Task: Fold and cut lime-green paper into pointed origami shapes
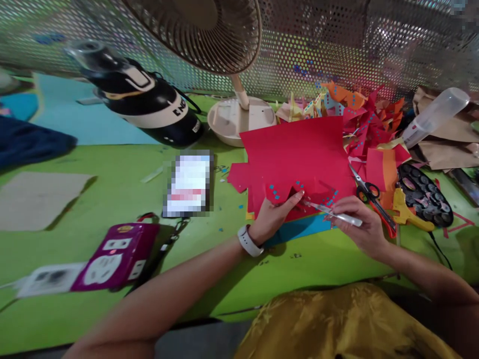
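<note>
My left hand (275,212), with a white band on its wrist, pinches a small red paper piece (276,193) that carries small blue squares. In my right hand (362,229) is a slim tool with a translucent whitish handle (350,218). Its thin tip points left at the paper piece; whether it touches is too small to tell. Both hands are over a stack of red paper sheets (299,154), with a blue sheet (299,232) showing under the near edge. Loose blue bits (331,197) lie on the red paper between the hands.
Right of the sheets lie scissors (362,188), a yellow glue gun (411,214) and a black palette (426,194). Paper scraps (368,114) heap behind. A fan (243,119), a black bottle (157,107), a phone (189,184) and a purple power strip (116,254) are leftward.
</note>
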